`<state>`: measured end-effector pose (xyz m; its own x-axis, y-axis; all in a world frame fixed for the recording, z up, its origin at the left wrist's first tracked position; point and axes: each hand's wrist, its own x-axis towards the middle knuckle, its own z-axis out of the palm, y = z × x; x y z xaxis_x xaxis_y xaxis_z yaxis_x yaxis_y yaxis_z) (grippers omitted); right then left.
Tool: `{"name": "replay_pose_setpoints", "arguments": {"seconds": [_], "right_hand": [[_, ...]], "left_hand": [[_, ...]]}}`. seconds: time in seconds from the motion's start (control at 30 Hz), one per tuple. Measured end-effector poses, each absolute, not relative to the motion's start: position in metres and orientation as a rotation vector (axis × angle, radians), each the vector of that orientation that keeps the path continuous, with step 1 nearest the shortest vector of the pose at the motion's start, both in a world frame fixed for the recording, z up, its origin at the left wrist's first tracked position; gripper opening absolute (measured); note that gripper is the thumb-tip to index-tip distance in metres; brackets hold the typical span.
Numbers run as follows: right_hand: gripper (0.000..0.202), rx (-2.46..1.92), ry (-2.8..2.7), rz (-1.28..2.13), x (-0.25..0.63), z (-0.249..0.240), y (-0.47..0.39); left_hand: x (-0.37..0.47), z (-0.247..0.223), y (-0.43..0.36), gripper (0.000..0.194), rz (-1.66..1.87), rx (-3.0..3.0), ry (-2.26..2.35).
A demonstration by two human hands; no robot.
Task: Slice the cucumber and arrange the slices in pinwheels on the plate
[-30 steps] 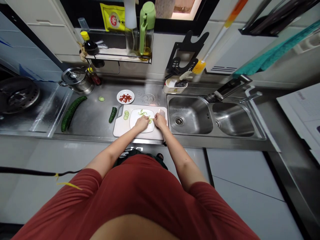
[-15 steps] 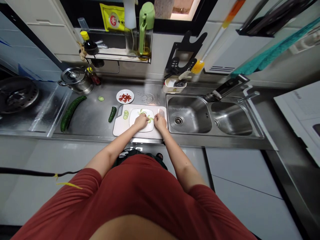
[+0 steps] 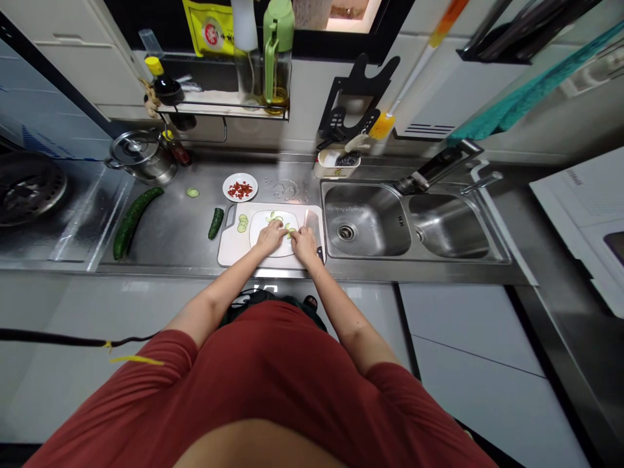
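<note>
My left hand is over a white square plate, its fingers bent together near green cucumber slices; what they pinch is too small to make out. Beside it, my right hand has its fingers closed at a slice on the plate's right part. The plate rests on a pale cutting board. A knife lies along the board's right side, partly behind my right hand. At the board's left are a few cut cucumber slices.
Left of the board are a cucumber piece, a long cucumber and a pot. A plate of chopped red pieces sits behind it. The double sink is at the right; a bottle shelf hangs above.
My right hand has moved left over the plate to the slices, uncovering more of the knife. My left hand stays over the plate. The whole view has shifted slightly.
</note>
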<state>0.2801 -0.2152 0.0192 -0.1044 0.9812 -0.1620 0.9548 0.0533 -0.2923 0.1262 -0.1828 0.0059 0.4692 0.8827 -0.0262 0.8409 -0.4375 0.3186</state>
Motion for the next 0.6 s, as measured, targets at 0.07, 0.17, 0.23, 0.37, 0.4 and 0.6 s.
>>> {"name": "replay_pose_setpoints", "arguments": {"seconds": [0.07,0.17,0.23,0.37,0.4,0.6], "right_hand": [[0.035,-2.053,-2.218,0.510,0.2799,0.0178,-0.2150],[0.035,-2.044,-2.220,0.513,0.2800,0.0158,-0.2148],[0.034,-2.039,-2.219,0.518,0.2802,0.0150,-0.2148],[0.034,-2.053,-2.220,0.524,0.2798,0.0148,-0.2147],[0.033,-2.056,-2.222,0.519,0.2796,0.0149,-0.2146],[0.033,-2.058,-2.227,0.498,0.2766,0.0170,-0.2119]], "left_hand": [[0.1265,0.0047,-0.1827,0.035,0.190,2.439,1.461],[0.1269,0.0050,-0.1824,0.034,0.176,2.438,1.460],[0.1271,0.0063,-0.1822,0.034,0.168,2.442,1.456],[0.1271,0.0088,-0.1822,0.036,0.146,2.450,1.451],[0.1272,0.0093,-0.1822,0.036,0.136,2.448,1.452],[0.1285,0.0130,-0.1824,0.036,0.124,2.427,1.454]]}}
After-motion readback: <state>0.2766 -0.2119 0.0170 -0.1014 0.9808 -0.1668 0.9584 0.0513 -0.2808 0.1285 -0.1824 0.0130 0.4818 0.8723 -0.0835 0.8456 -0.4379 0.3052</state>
